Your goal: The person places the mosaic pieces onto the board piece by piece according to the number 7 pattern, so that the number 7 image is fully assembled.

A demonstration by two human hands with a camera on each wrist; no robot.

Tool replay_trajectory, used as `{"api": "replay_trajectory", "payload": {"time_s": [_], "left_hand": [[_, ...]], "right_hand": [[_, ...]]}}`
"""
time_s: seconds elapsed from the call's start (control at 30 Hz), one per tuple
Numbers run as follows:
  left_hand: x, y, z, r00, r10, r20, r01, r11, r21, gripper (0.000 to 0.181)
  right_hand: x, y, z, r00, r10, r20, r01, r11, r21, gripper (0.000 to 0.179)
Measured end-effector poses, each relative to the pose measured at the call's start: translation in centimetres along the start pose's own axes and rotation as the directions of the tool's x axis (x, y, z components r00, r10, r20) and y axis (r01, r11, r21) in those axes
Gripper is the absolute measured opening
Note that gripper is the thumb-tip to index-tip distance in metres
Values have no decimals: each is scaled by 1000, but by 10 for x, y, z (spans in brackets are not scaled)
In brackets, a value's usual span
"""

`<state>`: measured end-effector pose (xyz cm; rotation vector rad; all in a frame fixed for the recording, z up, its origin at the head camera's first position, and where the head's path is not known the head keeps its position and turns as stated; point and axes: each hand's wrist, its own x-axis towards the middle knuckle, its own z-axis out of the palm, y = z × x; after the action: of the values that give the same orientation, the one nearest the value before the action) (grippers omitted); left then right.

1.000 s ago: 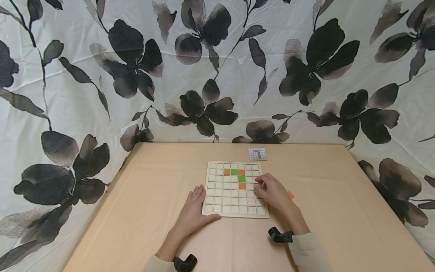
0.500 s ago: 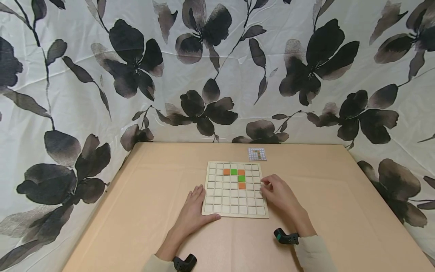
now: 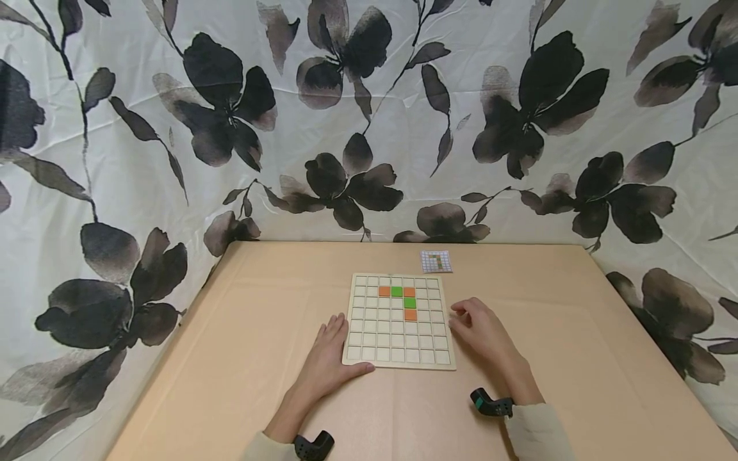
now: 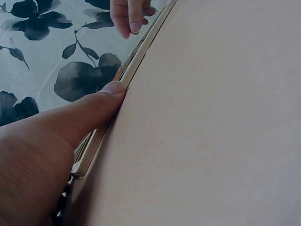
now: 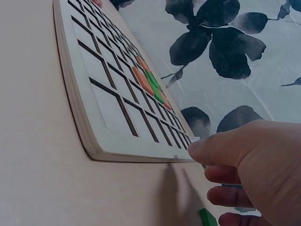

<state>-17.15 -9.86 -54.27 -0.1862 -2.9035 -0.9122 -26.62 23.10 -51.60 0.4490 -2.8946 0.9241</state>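
Note:
A pale wooden grid board (image 3: 369,353) lies flat on the table. Set in its cells are three orange tiles (image 3: 410,315) and two green tiles (image 3: 410,302), forming a hooked line. My left hand (image 3: 327,355) rests against the board's left side, fingers extended, with the thumb (image 4: 113,87) on its front edge. Just off the right edge hovers my right hand (image 3: 484,331), its fingers loosely bent; nothing shows between them. Under that hand, the right wrist view has a loose green piece (image 5: 207,217) on the table, partly cut off by the frame.
A small card (image 3: 436,261) printed with a coloured grid pattern lies behind the board, near its far right corner. The beige table (image 3: 277,288) ends at the back against a white cloth (image 3: 426,211) with dark flowers.
My right hand has drawn back rightward from over the board to beside its edge. The orange piece seen beside it one second ago is out of sight. My left hand has stayed put.

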Motion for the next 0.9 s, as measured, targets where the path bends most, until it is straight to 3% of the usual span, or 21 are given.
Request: {"api": "replay_trajectory", "payload": {"time_s": [0.9], "left_hand": [[-1, 1, -2, 1000, 7, -7, -7, 1000, 8, 113]], "right_hand": [[-5, 25, -19, 997, 70, 25, -69, 997, -37, 37]]}}
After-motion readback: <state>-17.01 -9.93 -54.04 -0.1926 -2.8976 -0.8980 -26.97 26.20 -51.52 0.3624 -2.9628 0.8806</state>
